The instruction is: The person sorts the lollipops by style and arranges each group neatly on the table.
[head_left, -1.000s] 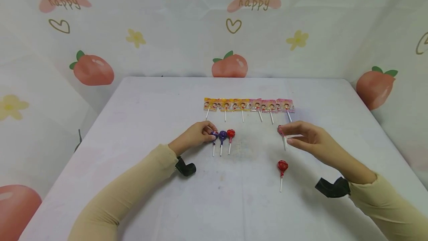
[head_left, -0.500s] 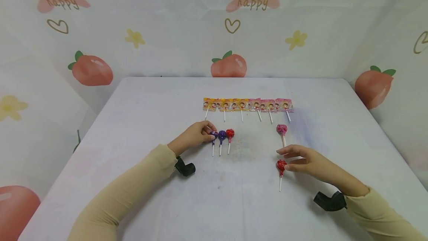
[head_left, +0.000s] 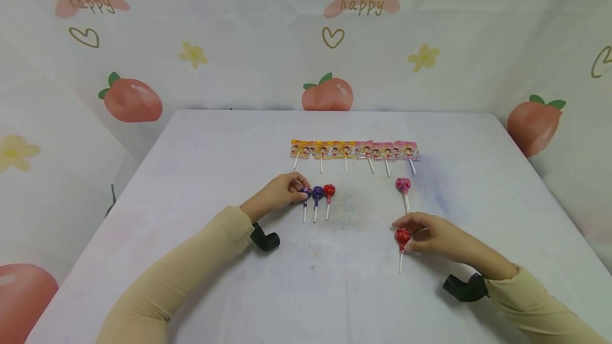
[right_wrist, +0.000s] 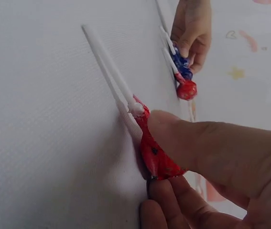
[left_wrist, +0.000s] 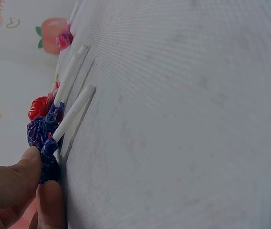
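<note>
My left hand point(head_left: 277, 191) pinches the leftmost purple lollipop point(left_wrist: 48, 147) between thumb and fingers. Right beside it lie a second purple lollipop point(head_left: 317, 193) and a red lollipop point(head_left: 329, 190), all sticks pointing towards me. On the right side, my right hand point(head_left: 437, 235) holds another red lollipop point(head_left: 402, 237) by its wrapped head; in the right wrist view its thumb presses the red wrapper point(right_wrist: 160, 160) and the fingers curl behind. A pink lollipop point(head_left: 403, 185) lies just beyond this hand, its stick end close to the fingers.
Farther back, a row of flat-wrapped lollipops lies side by side, yellow packets point(head_left: 323, 149) on the left and pink packets point(head_left: 385, 151) on the right. The white-covered table point(head_left: 229, 291) meets a printed backdrop cloth point(head_left: 258, 57) behind. Black wrist mounts point(head_left: 465, 287) sit under the sleeves.
My right hand has let go of the pink lollipop, come towards me and closed around the red one below it. My left hand has stayed on the purple lollipop.
</note>
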Demonstrator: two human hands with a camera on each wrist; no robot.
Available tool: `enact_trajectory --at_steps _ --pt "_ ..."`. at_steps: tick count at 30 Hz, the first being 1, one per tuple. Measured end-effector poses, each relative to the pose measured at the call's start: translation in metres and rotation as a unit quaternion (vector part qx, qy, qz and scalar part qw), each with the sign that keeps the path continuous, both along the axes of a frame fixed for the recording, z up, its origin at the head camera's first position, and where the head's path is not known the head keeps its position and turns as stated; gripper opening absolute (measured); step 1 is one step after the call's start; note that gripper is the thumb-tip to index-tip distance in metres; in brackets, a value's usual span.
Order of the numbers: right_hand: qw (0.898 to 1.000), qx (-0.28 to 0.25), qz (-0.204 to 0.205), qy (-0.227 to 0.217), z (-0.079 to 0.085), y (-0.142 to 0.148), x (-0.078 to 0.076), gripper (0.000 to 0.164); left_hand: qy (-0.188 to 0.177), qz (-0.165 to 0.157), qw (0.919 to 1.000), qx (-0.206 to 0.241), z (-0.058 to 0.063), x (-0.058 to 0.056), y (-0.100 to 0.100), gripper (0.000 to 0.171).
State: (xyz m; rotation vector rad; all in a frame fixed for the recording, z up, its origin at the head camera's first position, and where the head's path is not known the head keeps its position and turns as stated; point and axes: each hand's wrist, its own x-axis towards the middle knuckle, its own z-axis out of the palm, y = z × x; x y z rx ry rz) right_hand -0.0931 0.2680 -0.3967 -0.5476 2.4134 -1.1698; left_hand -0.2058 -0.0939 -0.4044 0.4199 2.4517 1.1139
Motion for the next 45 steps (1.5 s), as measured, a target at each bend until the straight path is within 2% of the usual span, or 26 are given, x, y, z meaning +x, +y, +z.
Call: enact_trajectory --at_steps 7,12,15,21,26,30,35,45 --pt "1.0 0.024 0.005 0.016 0.004 -0.005 -0.002 0.029 -0.004 0.001 0.9999 0.011 0.0 0.0 0.0 0.02" --pt "0.999 0.044 -0.006 -0.002 0.015 -0.009 -0.008 0.028 0.0 -0.001 1.0 0.004 0.0 0.0 0.0 0.02" --pt "0.999 0.041 -0.021 0.0 0.029 -0.013 -0.016 0.031 0.005 -0.003 1.0 -0.003 0.0 -0.001 0.0 0.02" --pt "0.995 0.039 -0.057 0.078 0.061 -0.024 -0.037 0.035 -0.002 0.0 1.0 -0.005 0.001 0.0 0.001 0.02" --pt "0.993 0.011 -0.072 0.092 0.071 -0.041 -0.06 0.035 -0.002 0.001 1.0 -0.009 0.001 0.0 0.001 0.021" --pt "0.993 -0.02 -0.078 0.085 0.066 -0.058 -0.076 0.034 -0.002 0.002 0.9999 -0.011 0.001 0.0 0.001 0.021" --pt "0.994 -0.062 -0.074 0.05 0.047 -0.079 -0.089 0.031 -0.004 0.002 1.0 -0.009 0.002 0.0 0.002 0.021" --pt "0.996 -0.008 -0.086 -0.01 0.008 -0.099 -0.108 0.03 -0.003 0.0 1.0 -0.003 0.002 0.0 0.001 0.021"
